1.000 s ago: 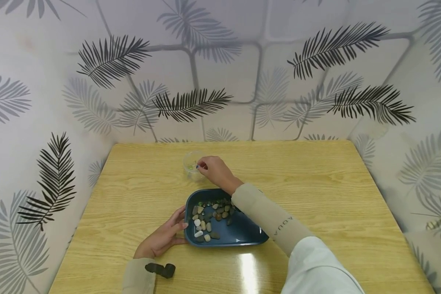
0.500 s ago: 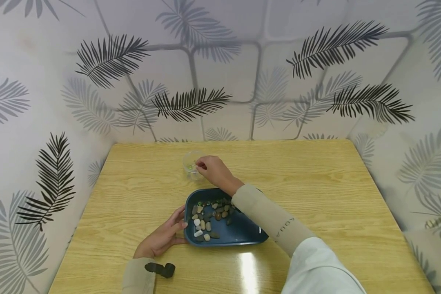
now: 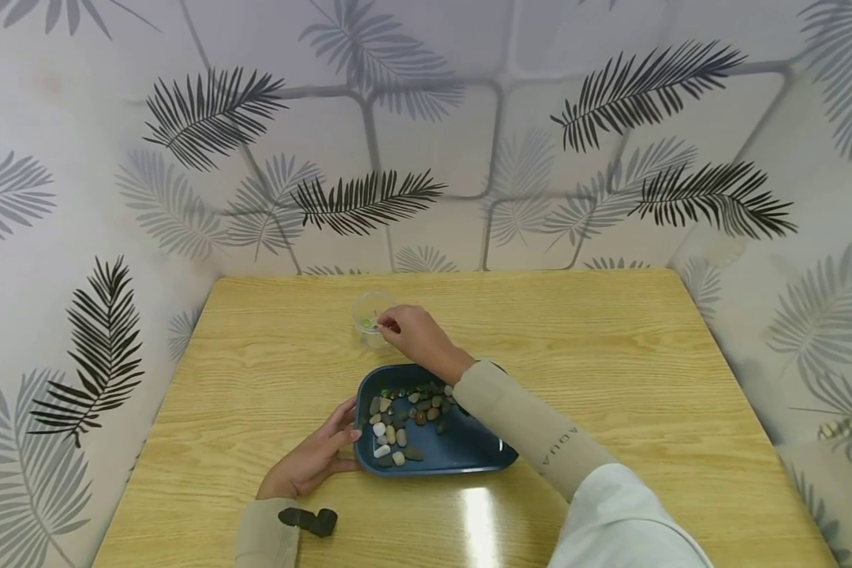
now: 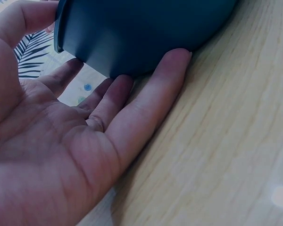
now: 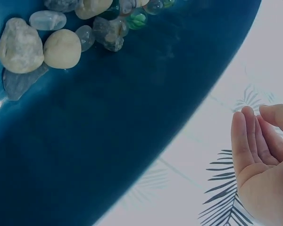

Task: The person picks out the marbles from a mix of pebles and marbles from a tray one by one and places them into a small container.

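A dark blue plastic tray (image 3: 461, 461) holds pebbles (image 3: 397, 438) and glass marbles (image 5: 137, 18). At its left end my left hand (image 3: 314, 456) grips it, the thumb over the rim and the other fingers along the outer wall, as the left wrist view shows. Beyond the tray stands a clear round cup (image 3: 364, 338) with small green and blue things inside. My right hand (image 3: 417, 335) is at the cup's right rim; its thumb and fingertips are close together. In the right wrist view nothing shows between them.
The wooden table (image 3: 596, 347) meets a leaf-patterned wall covering (image 3: 433, 142) at its back and sides. My right forearm (image 3: 532, 418) passes over the tray and hides its right part. A black strap (image 3: 308, 521) is on my left wrist.
A small blue thing at my right fingertips one second ago no longer shows there. The right hand stays by the cup, shifted only slightly. My left hand and the tray keep their places.
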`<state>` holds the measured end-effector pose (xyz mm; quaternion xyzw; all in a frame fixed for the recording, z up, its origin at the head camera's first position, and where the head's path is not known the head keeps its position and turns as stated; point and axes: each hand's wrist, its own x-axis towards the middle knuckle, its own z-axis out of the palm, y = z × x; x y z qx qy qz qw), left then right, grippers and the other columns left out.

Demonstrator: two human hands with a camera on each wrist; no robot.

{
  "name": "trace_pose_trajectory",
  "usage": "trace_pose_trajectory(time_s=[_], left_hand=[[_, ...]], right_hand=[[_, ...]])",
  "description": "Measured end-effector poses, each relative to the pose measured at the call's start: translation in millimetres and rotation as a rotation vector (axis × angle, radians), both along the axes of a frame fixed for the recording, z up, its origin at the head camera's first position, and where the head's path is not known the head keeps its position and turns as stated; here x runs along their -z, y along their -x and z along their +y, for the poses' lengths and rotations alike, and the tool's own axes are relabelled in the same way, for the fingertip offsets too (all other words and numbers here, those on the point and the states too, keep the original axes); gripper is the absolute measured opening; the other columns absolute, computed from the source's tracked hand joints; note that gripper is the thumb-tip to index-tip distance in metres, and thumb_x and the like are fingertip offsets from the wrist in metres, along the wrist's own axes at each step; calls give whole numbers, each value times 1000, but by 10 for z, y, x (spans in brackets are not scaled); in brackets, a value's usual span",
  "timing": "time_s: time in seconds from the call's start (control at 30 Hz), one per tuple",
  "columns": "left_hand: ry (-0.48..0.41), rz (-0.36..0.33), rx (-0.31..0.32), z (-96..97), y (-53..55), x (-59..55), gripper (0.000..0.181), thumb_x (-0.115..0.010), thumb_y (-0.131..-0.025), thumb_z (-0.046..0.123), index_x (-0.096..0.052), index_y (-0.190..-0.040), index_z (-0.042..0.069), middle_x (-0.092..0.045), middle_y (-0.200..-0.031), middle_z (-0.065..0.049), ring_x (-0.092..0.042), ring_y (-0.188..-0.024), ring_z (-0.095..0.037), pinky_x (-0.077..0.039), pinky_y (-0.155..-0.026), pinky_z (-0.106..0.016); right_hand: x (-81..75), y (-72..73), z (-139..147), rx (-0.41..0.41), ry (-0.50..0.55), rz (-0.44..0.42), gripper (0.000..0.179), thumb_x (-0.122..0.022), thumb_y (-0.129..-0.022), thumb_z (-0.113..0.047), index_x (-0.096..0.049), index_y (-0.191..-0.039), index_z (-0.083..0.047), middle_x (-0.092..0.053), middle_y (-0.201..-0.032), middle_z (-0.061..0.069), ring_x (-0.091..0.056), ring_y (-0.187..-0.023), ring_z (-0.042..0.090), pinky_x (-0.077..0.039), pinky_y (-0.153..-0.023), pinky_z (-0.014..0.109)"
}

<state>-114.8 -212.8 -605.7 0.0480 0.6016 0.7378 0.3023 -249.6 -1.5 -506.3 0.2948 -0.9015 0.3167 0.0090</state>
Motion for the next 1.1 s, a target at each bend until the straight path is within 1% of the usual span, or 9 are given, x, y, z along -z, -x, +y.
trace_pose_trajectory(time_s=[0.47, 0.63, 0.8, 0.93, 1.1], left_hand=[[-10, 0, -10, 17, -9, -7, 61, -46, -98, 16, -13, -147, 30, -11, -150, -9, -36, -125, -35, -46, -87, -53], [-10, 2, -7, 18, -9, -17, 62, -47, -97, 16, -13, -148, 29, -11, -150, -10, -36, -125, -35, -46, -87, -53], [-7, 2, -7, 21, -15, -34, 61, -46, -98, 15, -14, -148, 29, -11, -150, -9, -35, -126, -35, -45, -87, -54], [1, 1, -8, 21, -10, -29, 60, -43, -98, 13, -13, -148, 29, -10, -151, -9, -34, -126, -35, -45, -87, -53], [11, 8, -5, 17, -4, -16, 59, -43, -99, 13, -14, -147, 29, -11, -150, -9, -34, -126, -35, -45, -88, -53]], right_hand=[[-100, -126, 126, -13, -16, -21, 21, -56, -94, -19, -66, -110, -9, -64, -101, 1, -60, -87, 9, -50, -77, 24], [-95, -165, 165, -28, -46, -12, 21, -56, -93, -20, -67, -107, -9, -65, -97, 1, -59, -85, 9, -50, -76, 23], [-92, -215, 198, -43, -61, -26, 18, -58, -93, -19, -68, -105, -11, -65, -96, -1, -59, -84, 8, -50, -75, 23], [-101, -262, 219, -56, -58, -27, 17, -59, -92, -19, -68, -104, -11, -65, -94, -2, -59, -82, 7, -50, -73, 23], [-93, -322, 239, -69, -88, -49, 18, -58, -92, -20, -68, -104, -10, -65, -91, -3, -59, -80, 6, -49, -71, 21]])
